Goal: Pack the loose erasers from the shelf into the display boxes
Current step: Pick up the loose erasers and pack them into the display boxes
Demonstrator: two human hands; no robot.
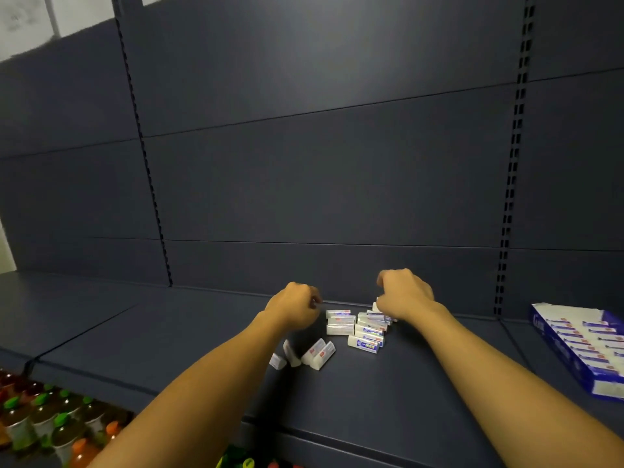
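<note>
Several loose erasers (366, 329), white with blue and red sleeves, lie in a heap on the dark shelf (202, 332). A few more erasers (315, 354) lie tipped over in front left of the heap. My left hand (297, 307) hovers just left of the heap with its fingers curled; a small pale bit of an eraser shows at its fingertips. My right hand (403, 293) is over the heap's back right, fingers curled down onto the top eraser (375, 307). The blue and white display box (540, 327) lies open at the right, with rows of erasers in it.
The shelf's dark back panel (337, 184) rises straight behind the heap, with slotted uprights (506, 214) to the right. Bottles with green and orange caps (44, 423) stand on a lower level at the bottom left. Bare shelf stretches to the left.
</note>
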